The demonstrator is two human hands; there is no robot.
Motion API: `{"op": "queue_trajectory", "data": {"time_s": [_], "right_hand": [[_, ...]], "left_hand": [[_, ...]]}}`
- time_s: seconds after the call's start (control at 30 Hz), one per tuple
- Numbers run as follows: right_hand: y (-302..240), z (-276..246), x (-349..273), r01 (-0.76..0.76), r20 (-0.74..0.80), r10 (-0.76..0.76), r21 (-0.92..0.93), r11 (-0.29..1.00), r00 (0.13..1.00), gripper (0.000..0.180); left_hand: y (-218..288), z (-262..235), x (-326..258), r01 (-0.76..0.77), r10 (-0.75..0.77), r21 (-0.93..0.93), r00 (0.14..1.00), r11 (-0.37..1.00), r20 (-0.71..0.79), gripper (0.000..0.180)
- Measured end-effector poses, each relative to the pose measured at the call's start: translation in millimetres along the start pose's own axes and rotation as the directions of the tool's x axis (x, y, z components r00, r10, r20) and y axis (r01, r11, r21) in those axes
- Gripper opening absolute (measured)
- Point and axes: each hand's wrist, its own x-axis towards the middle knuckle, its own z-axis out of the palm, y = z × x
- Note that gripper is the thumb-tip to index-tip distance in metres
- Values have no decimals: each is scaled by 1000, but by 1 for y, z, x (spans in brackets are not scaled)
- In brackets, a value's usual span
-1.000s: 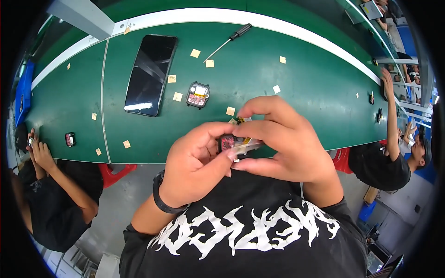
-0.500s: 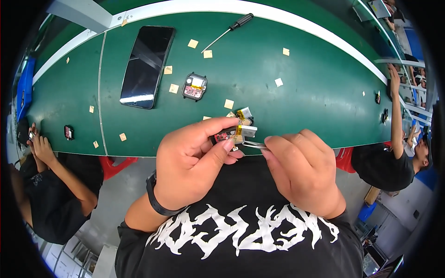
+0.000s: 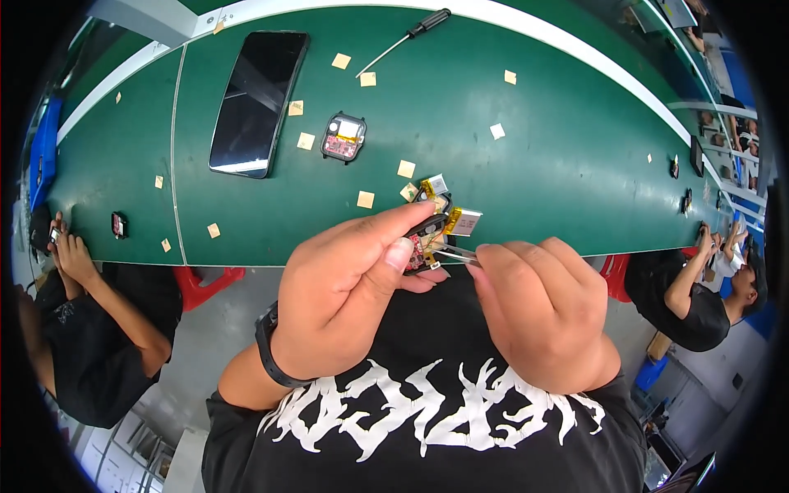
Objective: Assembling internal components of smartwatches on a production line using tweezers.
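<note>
My left hand (image 3: 341,287) is closed on an opened smartwatch case (image 3: 421,256), its thumb pressed on the rim. Inside the case a red circuit board shows. A small silver battery (image 3: 467,222) with yellow tape sticks out from the case's upper right side. In my right hand (image 3: 538,308) is a pair of metal tweezers (image 3: 457,255), gripped between thumb and fingers. The tweezers' tips reach into the case beside the board; the fingers partly hide what they touch. Just beyond my left fingertips, a second opened watch case (image 3: 445,200) with its battery (image 3: 435,185) lies on the table.
Farther off on the green table (image 3: 575,164) lie another opened watch (image 3: 343,137), a black smartphone (image 3: 259,103) and a screwdriver (image 3: 404,41). Several small tan squares (image 3: 406,168) are scattered about. People sit at both sides, a co-worker's hands (image 3: 74,251) at the far left.
The held case has tilted up and shifted slightly right, so its battery now juts farther right. The tweezers' tips have moved into the case. The right-hand co-worker's raised arm has come down.
</note>
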Motion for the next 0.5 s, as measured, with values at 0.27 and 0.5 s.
{"op": "queue_trajectory", "data": {"time_s": [0.27, 0.5], "right_hand": [[-10, -11, 4, -55, 83, 45, 120, 991, 996, 31], [-5, -6, -2, 60, -18, -59, 113, 992, 998, 29]], "left_hand": [[2, -1, -5, 8, -8, 8, 1000, 1000, 14, 40], [11, -8, -10, 137, -125, -145, 988, 980, 89, 38]]}}
